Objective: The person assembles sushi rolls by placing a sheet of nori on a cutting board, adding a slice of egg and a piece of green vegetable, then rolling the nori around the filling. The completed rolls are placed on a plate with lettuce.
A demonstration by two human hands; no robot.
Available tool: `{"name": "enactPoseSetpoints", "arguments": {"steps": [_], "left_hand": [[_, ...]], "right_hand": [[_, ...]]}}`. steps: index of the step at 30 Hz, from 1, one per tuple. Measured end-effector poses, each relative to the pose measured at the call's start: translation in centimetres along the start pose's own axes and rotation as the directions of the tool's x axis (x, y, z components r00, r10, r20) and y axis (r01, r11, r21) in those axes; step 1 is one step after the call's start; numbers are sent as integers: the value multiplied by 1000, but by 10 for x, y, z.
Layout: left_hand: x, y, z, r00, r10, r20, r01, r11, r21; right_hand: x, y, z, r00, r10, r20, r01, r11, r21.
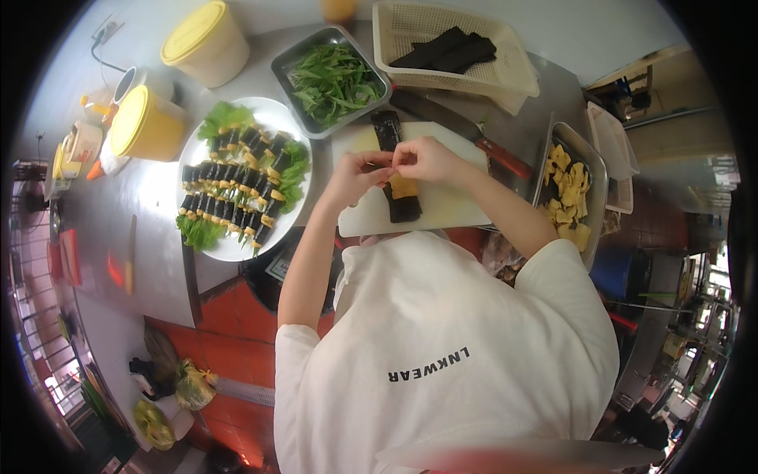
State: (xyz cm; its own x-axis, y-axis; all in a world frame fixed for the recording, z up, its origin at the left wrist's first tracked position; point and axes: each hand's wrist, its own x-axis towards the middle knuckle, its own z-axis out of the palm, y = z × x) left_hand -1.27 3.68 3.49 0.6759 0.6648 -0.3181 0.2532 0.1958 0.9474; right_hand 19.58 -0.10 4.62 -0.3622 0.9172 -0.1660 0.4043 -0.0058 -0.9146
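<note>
On the white cutting board (462,209) lies a dark strip of seaweed (405,209), its far end (386,126) showing beyond my fingers. A flat yellow piece of food (404,188), perhaps egg, rests across the strip. My left hand (359,175) and my right hand (426,159) meet above it, fingertips pinched together and almost touching. Whatever is between the fingertips is too small and covered to make out. Behind my right hand, a large knife (505,157) with a reddish handle lies slanted along the board's far right corner.
Left of the board, a white plate (237,251) holds several seaweed-wrapped rolls on lettuce. Beyond stand a metal tray (286,63) of green leaves and a cream basket (387,35) of seaweed sheets. A metal tray (602,178) of yellow pieces is at right; yellow-lidded tubs (217,55) stand far left.
</note>
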Motion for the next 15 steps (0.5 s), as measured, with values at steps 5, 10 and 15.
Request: {"name": "enactPoseSetpoints", "arguments": {"steps": [5,10,15], "left_hand": [[3,-28,32,808,581,-95,-436,698,568],[-2,-29,34,774,633,17,-411,482,773],[-2,-30,33,755,653,55,-424,423,800]], "right_hand": [[-21,31,17,985,-83,-153,57,984,-166],[-37,53,32,915,-241,-324,148,947,-286],[-73,58,26,980,-160,-120,134,971,-200]]}}
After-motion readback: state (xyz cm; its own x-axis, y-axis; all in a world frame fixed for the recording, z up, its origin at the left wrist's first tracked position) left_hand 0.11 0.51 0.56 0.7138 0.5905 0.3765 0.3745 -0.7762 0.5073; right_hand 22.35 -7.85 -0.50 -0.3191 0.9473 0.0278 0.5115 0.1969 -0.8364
